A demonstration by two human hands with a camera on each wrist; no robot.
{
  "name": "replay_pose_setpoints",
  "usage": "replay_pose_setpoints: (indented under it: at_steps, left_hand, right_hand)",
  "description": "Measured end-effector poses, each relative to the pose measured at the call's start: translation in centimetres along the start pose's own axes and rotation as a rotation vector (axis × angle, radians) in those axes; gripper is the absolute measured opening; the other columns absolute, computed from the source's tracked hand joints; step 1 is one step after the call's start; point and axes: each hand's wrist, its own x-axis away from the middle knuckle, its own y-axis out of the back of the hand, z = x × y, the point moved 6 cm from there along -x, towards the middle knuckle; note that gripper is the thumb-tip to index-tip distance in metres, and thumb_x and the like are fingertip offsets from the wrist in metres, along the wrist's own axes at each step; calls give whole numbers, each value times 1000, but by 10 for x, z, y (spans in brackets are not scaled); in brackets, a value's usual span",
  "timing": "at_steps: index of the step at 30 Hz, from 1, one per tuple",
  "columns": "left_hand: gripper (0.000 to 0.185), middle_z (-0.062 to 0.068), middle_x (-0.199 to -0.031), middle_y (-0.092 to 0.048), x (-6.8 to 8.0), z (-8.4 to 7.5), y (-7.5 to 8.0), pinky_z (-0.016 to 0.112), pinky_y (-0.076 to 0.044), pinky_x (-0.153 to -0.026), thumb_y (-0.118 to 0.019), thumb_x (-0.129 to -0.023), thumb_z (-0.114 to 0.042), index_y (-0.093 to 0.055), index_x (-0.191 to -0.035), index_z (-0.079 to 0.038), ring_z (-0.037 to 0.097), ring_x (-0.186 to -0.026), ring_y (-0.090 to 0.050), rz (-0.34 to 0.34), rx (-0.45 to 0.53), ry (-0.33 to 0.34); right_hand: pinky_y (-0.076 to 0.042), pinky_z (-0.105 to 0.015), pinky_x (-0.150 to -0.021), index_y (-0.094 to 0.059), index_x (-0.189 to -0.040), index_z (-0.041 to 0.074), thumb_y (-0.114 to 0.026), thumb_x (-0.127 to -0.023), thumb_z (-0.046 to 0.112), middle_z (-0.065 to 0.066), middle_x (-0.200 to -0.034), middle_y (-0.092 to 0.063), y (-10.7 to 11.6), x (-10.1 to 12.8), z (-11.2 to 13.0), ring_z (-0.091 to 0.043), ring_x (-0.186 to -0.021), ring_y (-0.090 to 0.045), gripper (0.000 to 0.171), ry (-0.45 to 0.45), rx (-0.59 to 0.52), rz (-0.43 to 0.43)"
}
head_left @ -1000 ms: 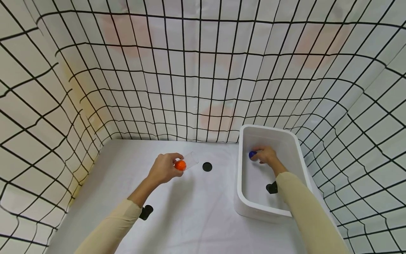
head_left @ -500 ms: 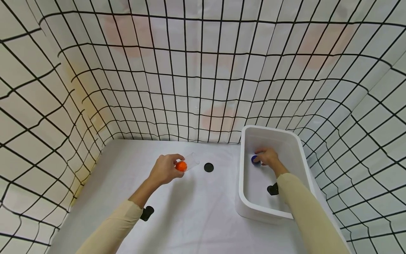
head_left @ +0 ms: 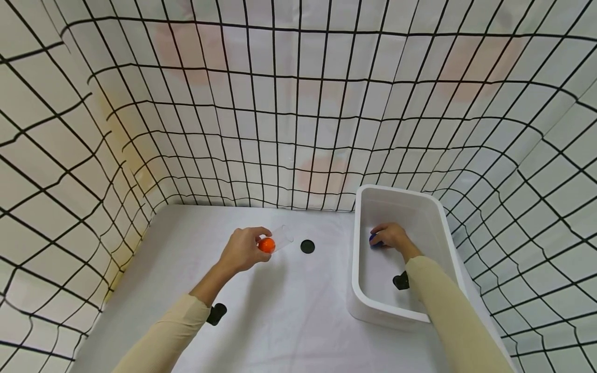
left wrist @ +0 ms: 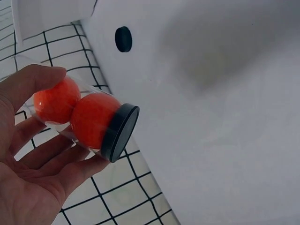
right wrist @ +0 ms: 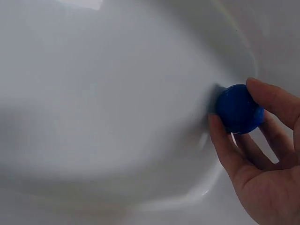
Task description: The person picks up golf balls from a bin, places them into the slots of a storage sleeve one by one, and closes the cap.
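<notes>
My left hand [head_left: 244,249] grips a clear plastic tube [head_left: 283,237] above the table, tilted. Two orange balls [left wrist: 93,119] sit inside it, one behind the other. A black cap [left wrist: 123,133] closes the end nearest the lower fingers, as the left wrist view shows; the other end points toward the bin. My right hand [head_left: 392,236] is down inside the white bin [head_left: 352,269], pinching a blue ball [right wrist: 239,109] between thumb and fingers close to the bin's floor. In the head view, fingers cover much of that ball.
A loose black cap [head_left: 308,246] lies flat on the white table [head_left: 289,321], between the left hand and the bin. Black netting [head_left: 303,119] surrounds the table at the back and both sides, with pale walls behind it.
My right hand has moved slightly toward me inside the bin, and its fingers now cover more of the blue ball. The left hand and its tube stay nearly still.
</notes>
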Motion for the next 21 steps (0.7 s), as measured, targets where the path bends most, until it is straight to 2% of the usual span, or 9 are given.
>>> replay_pose_setpoints:
  at_steps: [4, 8, 15, 21]
  left_hand:
    - [39, 8, -90, -71, 1, 0, -1, 28, -51, -65, -81, -74, -13, -74, -112, -12, 18, -73, -59, 3, -1, -8]
    - [39, 7, -90, -71, 1, -1, -1, 29, -52, -65, -82, -74, -14, -74, -113, -12, 19, -73, -59, 6, -7, 1]
    - [40, 8, -91, -71, -1, -8, -2, 30, -53, -66, -83, -75, -14, -74, -114, -12, 20, -75, -59, 11, 3, -6]
    - [40, 8, -91, -71, -5, -19, -6, 30, -53, -66, -83, -75, -14, -74, -113, -11, 20, -77, -59, 9, 7, -41]
  right_hand:
    - [-60, -41, -87, -65, -127, -4, -77, -84, 8, -28, -124, -61, 4, 4, 6, -33, -103, -64, 46, 18, -38, -16]
    - [-59, -42, -89, -64, -130, -5, -73, -88, 9, -30, -128, -60, 14, 14, 24, -36, -105, -66, 45, 88, -41, -42]
    - [-58, -44, -93, -63, -133, -2, -75, -89, 16, -31, -133, -60, 42, 48, 69, -39, -111, -67, 49, 213, 2, -96]
    - [-57, -46, -95, -66, -132, 6, -78, -89, 20, -23, -131, -65, 56, 81, 109, -34, -112, -68, 47, 341, 6, -120]
